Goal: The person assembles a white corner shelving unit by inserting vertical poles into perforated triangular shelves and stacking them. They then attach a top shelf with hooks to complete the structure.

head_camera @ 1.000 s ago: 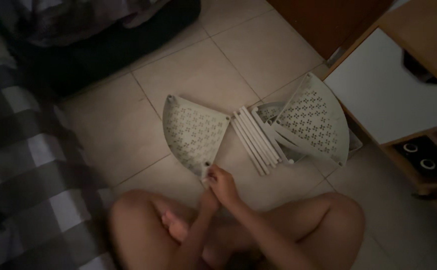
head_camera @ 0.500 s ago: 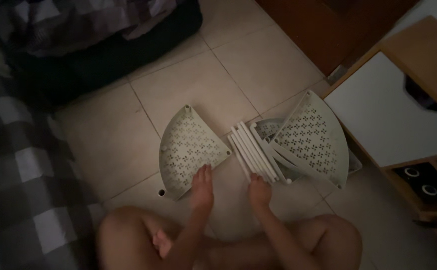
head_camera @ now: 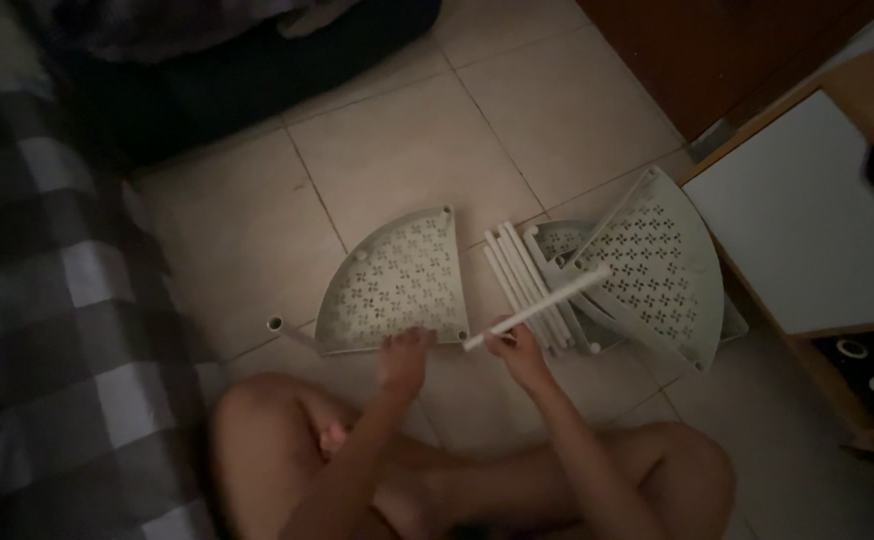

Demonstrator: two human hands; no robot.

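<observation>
1. Half a second earlier, my right hand (head_camera: 519, 345) had rested empty at the near end of the bundle of white plastic tubes (head_camera: 525, 285); by this moment it had lifted one white plastic tube (head_camera: 537, 307) clear, angled toward two o'clock across the rest.
2. That right hand pinched the tube's lower end between thumb and fingers, near the middle of the view.
3. My left hand (head_camera: 404, 352) lay with fingers pressed flat on the near edge of the pale green perforated quarter-round shelf panel (head_camera: 397, 285), at about eleven o'clock from the hand. It held nothing.
4. One more short white tube (head_camera: 292, 333) stuck out from under that panel's corner at nine o'clock.
5. More pale green perforated panels (head_camera: 657, 265) lay stacked and tilted at three o'clock, touching the tube bundle.
6. As I judged it, assembly had barely begun: one panel lay flat and separate, one tube was in hand, no tube stood seated in the panel's corner sockets, and the other panels and tubes remained loose on the beige floor tiles (head_camera: 387, 150).
7. A checked blanket (head_camera: 47, 330) sat at nine o'clock, a white-topped wooden cabinet (head_camera: 807, 220) at three.
</observation>
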